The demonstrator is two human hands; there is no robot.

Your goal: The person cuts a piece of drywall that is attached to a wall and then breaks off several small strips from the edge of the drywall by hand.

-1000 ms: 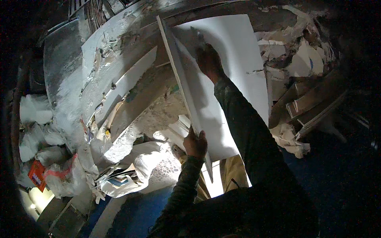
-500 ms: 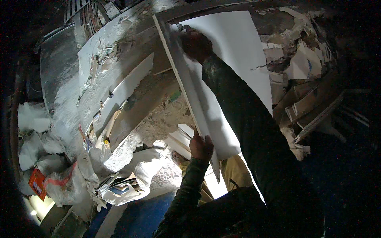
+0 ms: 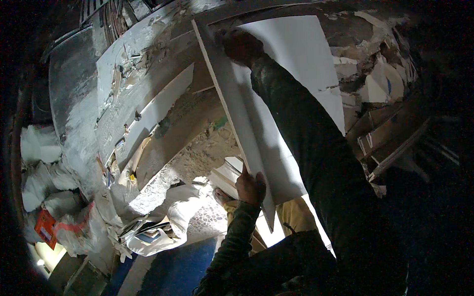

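A large white sheet of board (image 3: 291, 54) lies across the work surface. Along its left side runs a long, narrow, pale straight strip (image 3: 232, 113). My left hand (image 3: 251, 188) is closed around the strip near its close end, with the index finger pointing along the edge. At the far end, my right hand (image 3: 242, 48) rests over the strip and the sheet's far left corner. It looks closed, but deep shadow covers its fingers and whatever is in them. My right forearm stretches over the sheet and hides part of it.
Broken board scraps (image 3: 380, 84) are piled at the right. A long offcut (image 3: 163, 98) and dusty debris lie on the left. A white bag (image 3: 170, 232) with scraps stands at the lower left, near plastic bags (image 3: 76, 232) and an orange packet (image 3: 46, 228).
The white sheet has shifted slightly to the right, and the strip's close end has moved a little lower. A small light thing at my right fingertips no longer shows.
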